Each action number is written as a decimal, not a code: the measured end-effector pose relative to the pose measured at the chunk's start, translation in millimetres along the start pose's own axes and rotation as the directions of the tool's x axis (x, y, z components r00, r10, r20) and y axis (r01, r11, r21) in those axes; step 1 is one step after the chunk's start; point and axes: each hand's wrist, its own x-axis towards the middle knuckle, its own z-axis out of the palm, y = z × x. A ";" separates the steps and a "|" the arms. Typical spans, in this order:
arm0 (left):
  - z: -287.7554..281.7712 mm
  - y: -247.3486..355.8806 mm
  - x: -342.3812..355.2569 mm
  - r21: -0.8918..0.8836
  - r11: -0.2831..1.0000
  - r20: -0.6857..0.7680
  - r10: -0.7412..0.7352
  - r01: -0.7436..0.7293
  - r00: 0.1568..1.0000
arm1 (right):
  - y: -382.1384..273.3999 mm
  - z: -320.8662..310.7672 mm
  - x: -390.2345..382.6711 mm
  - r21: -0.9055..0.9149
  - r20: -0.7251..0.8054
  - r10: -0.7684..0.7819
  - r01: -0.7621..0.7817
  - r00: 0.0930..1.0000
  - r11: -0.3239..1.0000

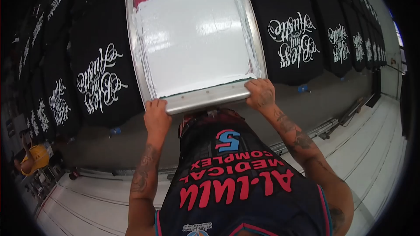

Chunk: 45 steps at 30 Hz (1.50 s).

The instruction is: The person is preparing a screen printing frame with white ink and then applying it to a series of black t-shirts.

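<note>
You hold a metal-framed printing screen (194,39) flat over the long tabletop (315,91), straight ahead of your chest. Its mesh is coated with white ink, and a red strip shows at the far end. Your left hand (156,116) has its grip clamped on the near rail at the left corner; your right hand (260,94) is clamped on the same rail at the right corner. A black T-shirt with white script print (100,78) lies just left of the screen, another black T-shirt (294,39) just right, and more run in rows to both sides. Below you lies a white floor (372,148).
</note>
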 end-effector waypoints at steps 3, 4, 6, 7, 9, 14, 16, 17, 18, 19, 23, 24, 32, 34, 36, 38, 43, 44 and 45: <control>2.8 -30.7 89.3 0.098 0.991 -0.158 0.107 -0.092 0.982 | 28.5 13.8 86.1 -0.124 -0.128 -0.085 0.069 0.988 0.990; 2.9 -42.9 126.5 0.122 0.986 -0.173 0.133 -0.113 0.976 | 39.9 16.8 121.4 -0.137 -0.186 -0.117 0.092 0.976 0.986; -0.4 -66.9 204.4 0.159 0.976 -0.199 0.181 -0.151 0.963 | 63.9 16.8 197.3 -0.178 -0.088 -0.053 0.037 0.995 0.983; -5.6 -77.1 242.8 0.171 0.974 -0.155 0.176 -0.149 0.972 | 75.0 15.1 232.6 -0.162 -0.090 -0.076 0.061 0.993 0.985; -20.1 -88.8 311.9 0.231 0.965 -0.039 0.140 -0.128 0.989 | 92.1 8.6 296.5 -0.226 0.039 0.026 -0.016 0.999 0.974; -52.4 -72.1 293.8 0.188 0.961 -0.006 0.207 -0.202 0.978 | 83.9 -15.8 287.1 -0.204 0.045 0.011 -0.002 0.999 0.979; -55.5 -51.4 204.3 0.162 0.981 0.026 0.103 -0.106 0.994 | 52.5 -31.0 205.4 -0.200 0.135 0.061 -0.033 0.989 0.979; -51.5 -37.9 151.8 0.159 0.986 0.046 0.037 -0.044 0.998 | 35.7 -35.3 160.3 -0.228 0.187 0.037 0.007 0.982 0.974; -49.1 -29.0 105.8 0.101 0.992 0.093 0.068 -0.078 0.993 | 19.9 -38.7 111.8 -0.220 0.171 0.027 0.011 0.985 0.975; -42.6 -18.8 64.1 0.037 0.997 0.086 0.062 -0.065 0.994 | 8.6 -35.7 74.8 -0.150 0.246 0.068 -0.032 0.967 0.988; -17.0 -9.6 -0.8 -0.065 0.996 0.033 0.068 -0.066 0.997 | -1.0 -11.9 8.4 -0.017 0.146 0.059 -0.057 0.987 0.998; -13.9 -8.5 -1.3 -0.044 0.998 0.065 0.050 -0.048 0.997 | -0.1 -7.4 5.7 -0.028 0.211 0.117 -0.114 0.971 0.993; -7.5 9.9 2.7 0.015 1.000 -0.036 0.006 -0.005 0.999 | -9.9 -10.9 8.2 0.014 0.021 -0.006 0.006 1.000 1.000; -1.4 -6.8 31.7 0.047 0.999 -0.027 0.019 -0.018 0.999 | 6.4 1.8 36.2 -0.117 -0.048 -0.018 0.012 0.999 0.993; 8.3 -35.4 97.6 0.076 0.994 -0.148 0.087 -0.076 0.985 | 34.3 16.7 92.6 -0.115 -0.132 -0.077 0.062 0.988 0.991; 11.0 -63.3 171.1 0.119 0.983 -0.208 0.166 -0.143 0.964 | 61.9 31.5 162.7 -0.155 -0.180 -0.089 0.061 0.980 0.986; -23.6 -75.8 315.4 0.174 0.979 -0.128 0.132 -0.109 0.983 | 77.6 -2.4 298.5 -0.209 -0.058 -0.005 -0.008 0.998 0.978; -31.5 -76.2 331.5 0.192 0.978 -0.065 0.093 -0.079 0.994 | 77.9 -9.8 317.0 -0.250 -0.005 0.045 -0.044 0.999 0.967; -38.2 -74.9 339.1 0.183 0.979 -0.019 0.092 -0.087 0.996 | 78.1 -16.7 325.5 -0.217 0.060 0.047 -0.033 0.997 0.976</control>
